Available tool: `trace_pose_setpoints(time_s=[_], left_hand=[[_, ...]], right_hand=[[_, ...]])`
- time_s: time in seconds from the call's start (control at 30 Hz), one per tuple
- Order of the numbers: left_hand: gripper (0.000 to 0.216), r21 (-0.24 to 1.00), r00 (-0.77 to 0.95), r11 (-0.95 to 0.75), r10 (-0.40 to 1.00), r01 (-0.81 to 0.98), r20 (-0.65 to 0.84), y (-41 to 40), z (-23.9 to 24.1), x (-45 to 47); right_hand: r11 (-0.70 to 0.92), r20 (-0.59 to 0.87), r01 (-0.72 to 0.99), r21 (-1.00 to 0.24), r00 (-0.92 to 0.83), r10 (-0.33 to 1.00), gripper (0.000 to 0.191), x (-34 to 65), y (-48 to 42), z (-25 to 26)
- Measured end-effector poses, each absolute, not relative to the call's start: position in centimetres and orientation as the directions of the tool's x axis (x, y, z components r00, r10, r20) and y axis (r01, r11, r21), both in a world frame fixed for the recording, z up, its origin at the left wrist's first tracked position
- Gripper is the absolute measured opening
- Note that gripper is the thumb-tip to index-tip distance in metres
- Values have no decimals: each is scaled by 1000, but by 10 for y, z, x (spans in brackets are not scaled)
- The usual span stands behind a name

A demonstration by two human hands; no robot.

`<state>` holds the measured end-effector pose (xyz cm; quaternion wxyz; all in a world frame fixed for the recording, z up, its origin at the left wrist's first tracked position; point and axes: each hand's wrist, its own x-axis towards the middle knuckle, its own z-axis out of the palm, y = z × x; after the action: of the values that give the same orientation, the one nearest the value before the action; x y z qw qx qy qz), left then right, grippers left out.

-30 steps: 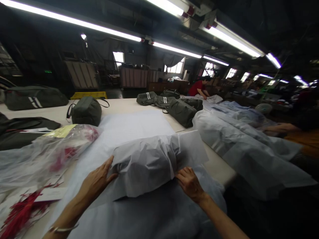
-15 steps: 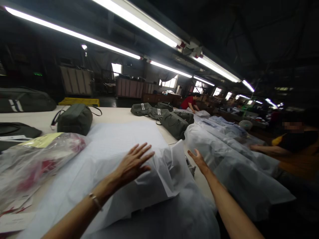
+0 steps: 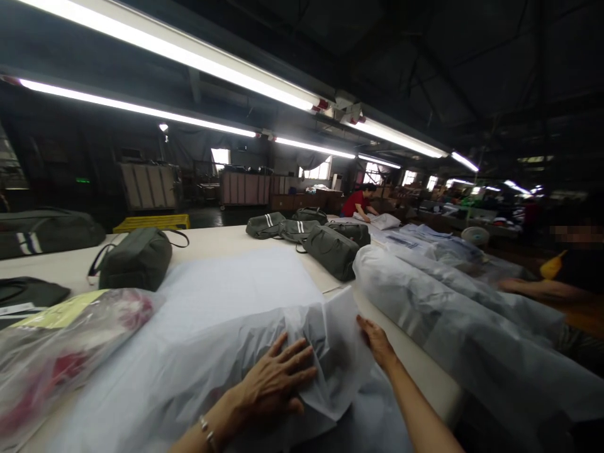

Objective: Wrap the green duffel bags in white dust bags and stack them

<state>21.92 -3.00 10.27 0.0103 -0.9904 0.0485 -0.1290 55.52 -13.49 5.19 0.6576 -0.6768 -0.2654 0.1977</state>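
Both hands flat on tissue-wrapped bundle (image 3: 264, 327)
Left hand (image 3: 276, 380) presses open-palmed on top; right hand (image 3: 376, 340) touches paper's edge, fingers loose, bare counter (image 3: 415, 365) alongside.

This is a bag factory's packing floor. Long fluorescent tube lights (image 3: 198, 53) run over a wide work table (image 3: 221, 242) strewn with finished dark duffel bags (image 3: 330, 250) and plastic-wrapped bundles (image 3: 453, 308), with another worker (image 3: 356, 202) farther down.

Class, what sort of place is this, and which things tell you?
Probably a bag factory's packing floor: dark green bags lie on a long worktable, and the left hand presses thin wrapping paper over a bundle.
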Motion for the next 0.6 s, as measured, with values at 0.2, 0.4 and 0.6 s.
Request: trace_pose_setpoints(time_s=[0.2, 0.4, 0.6], left_hand=[[53, 32, 966, -994, -89, -100, 243, -36, 111, 219], [34, 106, 958, -991, -54, -87, 283, -43, 112, 218], [47, 38, 913, -999, 10, -6, 408, -38, 104, 217]], right_hand=[[2, -59, -76, -997, 794, 605, 51, 569, -178, 26], [-217, 53, 167, -962, 892, 449, 60, 576, -191, 17], [-140, 398, 502, -853, 801, 447, 60, 533, -206, 45]])
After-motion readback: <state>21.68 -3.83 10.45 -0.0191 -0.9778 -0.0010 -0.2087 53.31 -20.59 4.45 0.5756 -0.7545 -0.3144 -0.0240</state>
